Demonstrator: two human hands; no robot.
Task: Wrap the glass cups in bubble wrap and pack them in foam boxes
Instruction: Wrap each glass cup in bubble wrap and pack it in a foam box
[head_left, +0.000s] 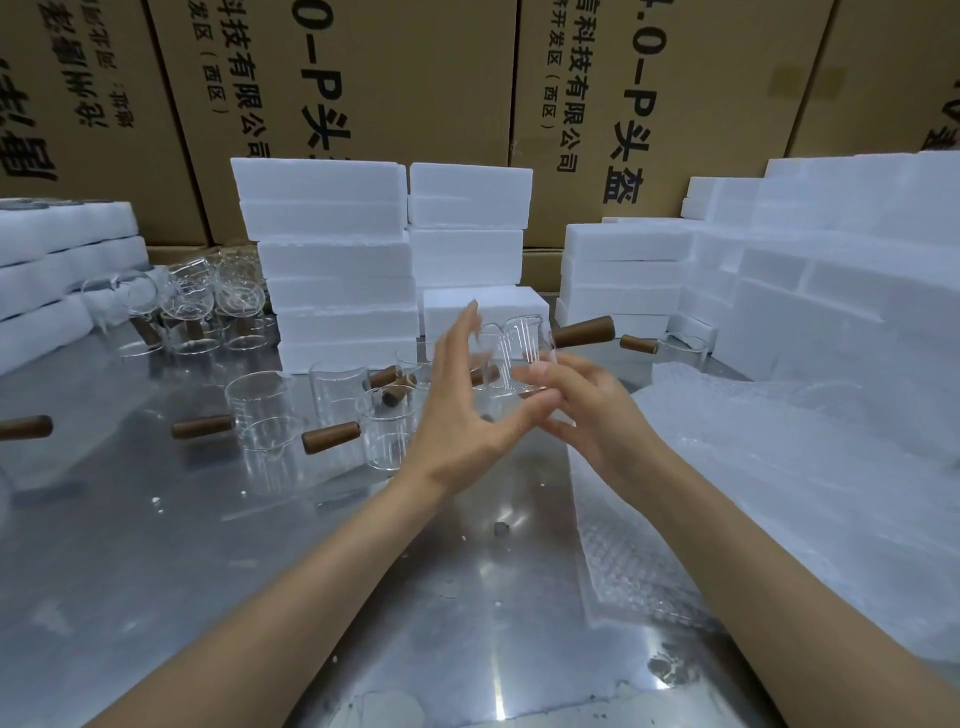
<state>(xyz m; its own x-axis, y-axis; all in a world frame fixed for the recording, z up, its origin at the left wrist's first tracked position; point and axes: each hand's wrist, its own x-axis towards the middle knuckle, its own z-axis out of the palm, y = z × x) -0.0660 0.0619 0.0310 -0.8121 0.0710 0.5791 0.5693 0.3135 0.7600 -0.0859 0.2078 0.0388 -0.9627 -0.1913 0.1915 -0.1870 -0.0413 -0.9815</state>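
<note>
The cup is in the air between both hands, handle pointing away to the right. The right hand pinches its base; the left hand is spread open beside it, probably to steady it. The bubble wrap lies just right, ready. Foam boxes stand behind.

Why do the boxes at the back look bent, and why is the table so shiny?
In the head view, the wide-angle lens bows the cardboard boxes outward near the edges; overhead light glares off the steel table as white streaks; the left hand and the held glass cup look slightly motion-blurred.
</note>
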